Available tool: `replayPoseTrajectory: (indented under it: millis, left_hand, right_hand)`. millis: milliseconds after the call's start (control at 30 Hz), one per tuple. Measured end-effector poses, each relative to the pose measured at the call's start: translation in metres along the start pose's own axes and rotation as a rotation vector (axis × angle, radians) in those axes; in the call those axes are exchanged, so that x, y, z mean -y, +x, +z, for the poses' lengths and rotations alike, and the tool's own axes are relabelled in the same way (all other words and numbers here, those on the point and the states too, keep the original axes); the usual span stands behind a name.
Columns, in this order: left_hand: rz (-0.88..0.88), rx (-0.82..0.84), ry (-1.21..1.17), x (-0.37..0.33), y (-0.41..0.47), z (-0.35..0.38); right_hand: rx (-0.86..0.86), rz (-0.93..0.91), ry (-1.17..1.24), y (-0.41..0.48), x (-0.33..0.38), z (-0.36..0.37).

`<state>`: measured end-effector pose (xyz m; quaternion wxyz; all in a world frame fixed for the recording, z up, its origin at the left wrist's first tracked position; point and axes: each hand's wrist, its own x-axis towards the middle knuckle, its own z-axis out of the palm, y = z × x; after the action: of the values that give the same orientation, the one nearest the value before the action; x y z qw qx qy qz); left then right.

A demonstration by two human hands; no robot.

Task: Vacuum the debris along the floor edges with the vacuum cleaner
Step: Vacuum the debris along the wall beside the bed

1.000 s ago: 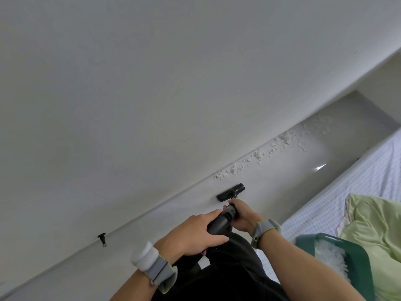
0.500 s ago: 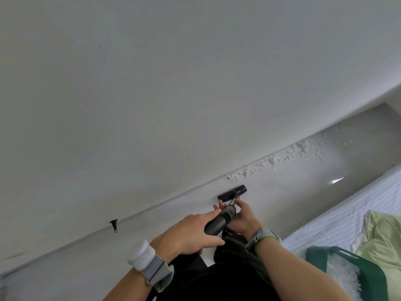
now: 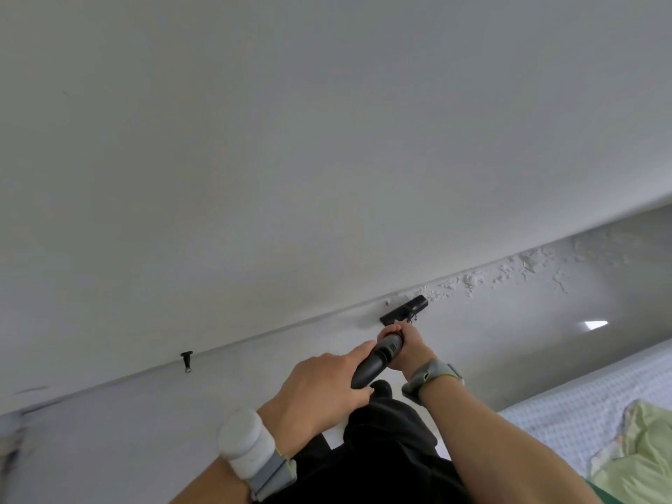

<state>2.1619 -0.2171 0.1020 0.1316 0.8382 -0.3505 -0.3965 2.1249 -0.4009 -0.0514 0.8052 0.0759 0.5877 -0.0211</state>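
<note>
The left hand (image 3: 320, 385) is curled over the rear of the black plastic vacuum cleaner wand (image 3: 380, 356), and the right hand (image 3: 409, 345) is wrapped round it further forward, probably so that the push can be steered. The white wall (image 3: 327, 140) is met by the glossy grey floor (image 3: 509, 340) along a seam, against which the flat black nozzle (image 3: 403, 310) is laid lengthwise. Just beyond its right end, white crumbled debris (image 3: 472, 280) is strewn along that edge, not yet collected.
</note>
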Motion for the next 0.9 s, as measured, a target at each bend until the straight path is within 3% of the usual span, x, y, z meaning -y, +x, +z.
replayPoseTrajectory:
  millis: [100,367,733,900]
  left_hand:
    - [0.009,-0.045,0.069,-0.007,0.011,0.0]
    - [0.018,-0.048,0.072,-0.011,0.021,-0.005]
    - [-0.024,-0.056,0.139,0.026,-0.018,-0.014]
    - [0.02,-0.055,0.227,0.054,-0.031,-0.012]
  right_hand:
    - [-0.018,-0.045,-0.025,-0.001,0.019,0.011]
    - [0.154,0.001,0.06,0.001,0.034,0.006]
    - [0.175,0.074,0.014,0.015,-0.029,0.005]
    - [0.087,-0.027,-0.155,0.007,-0.064,0.004]
